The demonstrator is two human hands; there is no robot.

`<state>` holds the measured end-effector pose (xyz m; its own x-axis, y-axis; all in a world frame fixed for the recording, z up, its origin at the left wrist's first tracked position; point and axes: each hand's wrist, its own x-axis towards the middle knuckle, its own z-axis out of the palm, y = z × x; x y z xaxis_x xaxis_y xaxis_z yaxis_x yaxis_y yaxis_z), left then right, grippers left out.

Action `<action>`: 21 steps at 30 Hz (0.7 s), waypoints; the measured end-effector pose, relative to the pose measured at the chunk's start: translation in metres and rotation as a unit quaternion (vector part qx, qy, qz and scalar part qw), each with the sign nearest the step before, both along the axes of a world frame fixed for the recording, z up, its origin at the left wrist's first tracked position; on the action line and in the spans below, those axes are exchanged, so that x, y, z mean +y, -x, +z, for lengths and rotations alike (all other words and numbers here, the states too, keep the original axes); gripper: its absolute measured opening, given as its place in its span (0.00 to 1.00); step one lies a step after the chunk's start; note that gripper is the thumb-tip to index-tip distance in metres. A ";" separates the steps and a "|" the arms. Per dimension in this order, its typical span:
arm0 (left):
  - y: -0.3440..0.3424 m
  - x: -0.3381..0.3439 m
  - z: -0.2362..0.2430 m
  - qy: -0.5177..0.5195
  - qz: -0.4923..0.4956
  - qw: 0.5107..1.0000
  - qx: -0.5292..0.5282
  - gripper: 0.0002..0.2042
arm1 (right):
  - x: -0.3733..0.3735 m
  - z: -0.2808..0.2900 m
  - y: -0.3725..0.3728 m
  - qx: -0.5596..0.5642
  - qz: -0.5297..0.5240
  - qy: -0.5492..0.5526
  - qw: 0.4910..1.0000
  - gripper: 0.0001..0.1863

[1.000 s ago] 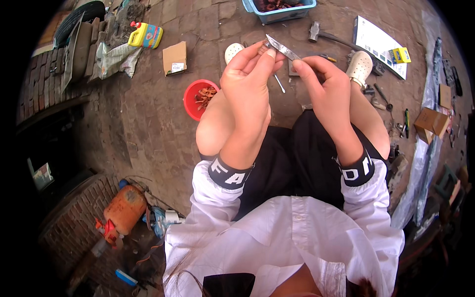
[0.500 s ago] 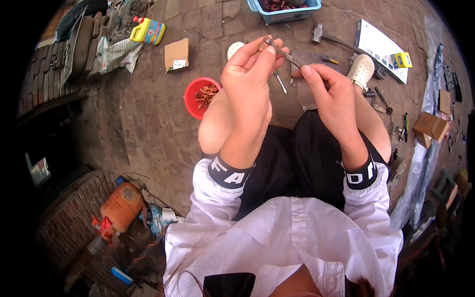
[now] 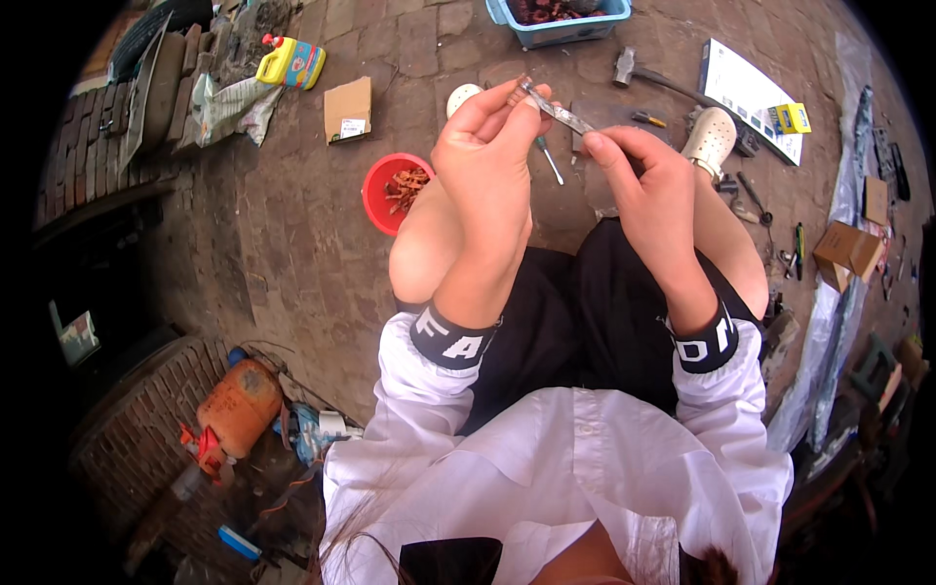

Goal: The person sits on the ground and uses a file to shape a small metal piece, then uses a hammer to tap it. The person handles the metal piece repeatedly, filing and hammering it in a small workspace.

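One broad brick floor point(image 3: 302, 234) spreads under a crouching or low-seated person point(image 3: 556, 458) seen from above, knees apart, which seems to leave room for both arms to reach between them. The widest stretch of paving runs left. Ahead and to the right, a flat white panel point(image 3: 733, 80) lies by the right foot. Beyond the hands, the long-handled hammer point(image 3: 625, 68) points its handle toward that panel, and a blue tub point(image 3: 567, 36) sits at the top edge. A red bucket point(image 3: 373, 203) stands just beside the left shin, perhaps for easy reach. Both hands are raised between the knees, well apart from tub and bucket: the left hand point(image 3: 485, 161) and right hand point(image 3: 651, 187) each pinch with thumb and fingers. A screwdriver point(image 3: 552, 162) lies below on the floor. Smallest is the thin silver strip point(image 3: 567, 118), slanting from left fingertips to right, gripped at both ends, probably for steadiness; fingers hide its tips.
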<state>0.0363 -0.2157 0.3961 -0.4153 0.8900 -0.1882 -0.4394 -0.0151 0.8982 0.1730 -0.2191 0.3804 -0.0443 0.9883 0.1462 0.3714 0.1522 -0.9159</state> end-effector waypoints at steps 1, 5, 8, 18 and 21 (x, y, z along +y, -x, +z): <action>0.000 0.000 0.001 0.004 0.003 1.000 0.003 0.09 | 0.001 0.000 0.000 -0.008 -0.003 -0.007 1.000 0.11; 0.001 0.000 0.001 0.004 -0.001 1.000 0.003 0.09 | 0.002 0.002 -0.001 -0.040 -0.016 -0.030 0.999 0.11; 0.002 0.000 0.002 0.007 -0.007 1.000 0.003 0.09 | 0.003 0.001 -0.002 -0.063 -0.025 -0.061 0.996 0.12; 0.002 0.002 0.001 0.001 -0.005 1.000 -0.001 0.10 | 0.004 -0.007 0.001 0.001 0.006 -0.018 1.000 0.13; 0.003 0.002 0.003 0.001 -0.012 1.000 -0.006 0.10 | 0.006 -0.002 -0.005 0.041 0.064 0.108 0.991 0.15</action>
